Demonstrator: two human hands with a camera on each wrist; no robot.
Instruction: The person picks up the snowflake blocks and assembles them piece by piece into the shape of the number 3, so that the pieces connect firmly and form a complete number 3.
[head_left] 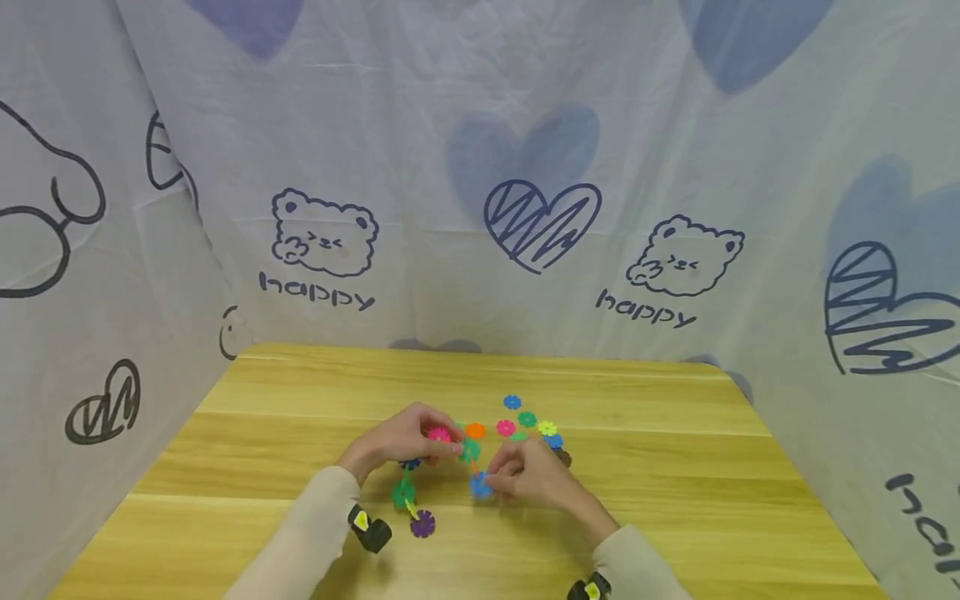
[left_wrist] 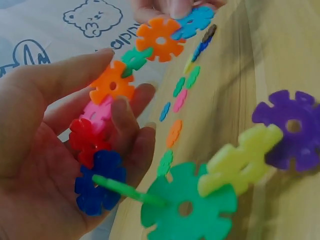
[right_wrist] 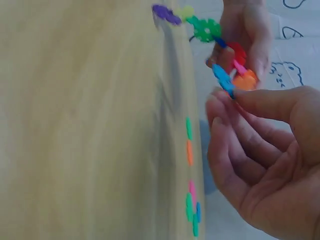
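My left hand [head_left: 405, 439] holds a chain of interlocking plastic flower discs, its thumb and fingertips around an orange disc [left_wrist: 112, 86]. From there a pink disc, a red disc [left_wrist: 85, 141] and a dark blue disc [left_wrist: 92, 192] run along the palm. Beyond them a green disc [left_wrist: 165, 212], a yellow disc [left_wrist: 244, 159] and a purple disc [left_wrist: 275, 117] dangle over the table. Toward the other end come a small green disc and a second orange disc [left_wrist: 150, 42]. My right hand [head_left: 542, 477] pinches the light blue disc [right_wrist: 222, 79] at that end between thumb and forefinger.
Loose flower discs lie on the wooden table [head_left: 675, 467] beyond my hands: an orange disc [head_left: 476, 431], a pink disc [head_left: 506, 427], a blue disc [head_left: 512, 402], a yellow disc [head_left: 547, 427] and several others. A printed white curtain [head_left: 435, 292] hangs around the table's back and sides.
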